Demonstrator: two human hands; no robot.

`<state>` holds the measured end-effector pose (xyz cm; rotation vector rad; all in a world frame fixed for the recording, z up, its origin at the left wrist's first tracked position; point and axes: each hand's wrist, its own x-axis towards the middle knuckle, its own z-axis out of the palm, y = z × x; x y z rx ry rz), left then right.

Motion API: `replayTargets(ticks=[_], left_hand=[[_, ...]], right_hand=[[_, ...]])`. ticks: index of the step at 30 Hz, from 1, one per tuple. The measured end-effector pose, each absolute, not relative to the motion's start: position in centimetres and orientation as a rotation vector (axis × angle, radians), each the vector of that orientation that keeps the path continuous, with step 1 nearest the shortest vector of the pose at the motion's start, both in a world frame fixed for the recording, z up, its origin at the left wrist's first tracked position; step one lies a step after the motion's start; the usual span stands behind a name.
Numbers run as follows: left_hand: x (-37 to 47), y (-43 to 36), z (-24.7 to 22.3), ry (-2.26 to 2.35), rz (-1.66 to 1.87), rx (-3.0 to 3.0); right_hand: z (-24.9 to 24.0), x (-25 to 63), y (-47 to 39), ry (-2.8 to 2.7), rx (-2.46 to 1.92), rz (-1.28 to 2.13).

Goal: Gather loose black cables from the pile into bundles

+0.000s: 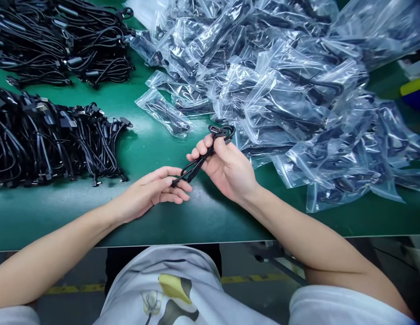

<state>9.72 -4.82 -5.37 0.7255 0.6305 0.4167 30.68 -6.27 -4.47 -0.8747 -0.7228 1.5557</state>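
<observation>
Between my two hands is a folded black cable [193, 169], held above the green table. My right hand [226, 169] wraps round its upper part, with a connector end and a loop of cord showing past the thumb. My left hand [156, 189] pinches the lower end between thumb and fingers, the other fingers spread below it. Just beyond my hands lies a clear zip bag [165, 112] with a black cable inside. To the right of my right hand are several more bagged cables [291, 117] in a heap.
Bundled black cables [54, 140] lie in a row at the left, with another pile of cables [61, 40] behind them. A yellow and blue object [414, 92] is at the far right. The green table's [210, 221] front edge runs close to my body.
</observation>
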Motion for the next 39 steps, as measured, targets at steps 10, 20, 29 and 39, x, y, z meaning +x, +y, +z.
replayTargets(ticks=[10, 20, 29, 39], left_hand=[[10.3, -4.6, -5.3, 0.821, 0.412, 0.984], [10.6, -4.6, -4.9, 0.891, 0.441, 1.089], [10.2, -4.3, -4.6, 0.781, 0.259, 0.83], [10.2, -4.3, -4.7, 0.776, 0.248, 0.884]], right_hand=[[-3.6, 31.2, -6.7, -0.749, -0.918, 1.429], [-3.1, 31.0, -7.2, -0.801, -0.892, 1.403], [-3.1, 30.8, -7.3, -0.759, -0.946, 1.478], [-2.9, 30.9, -7.6, -0.725, -0.911, 1.544]])
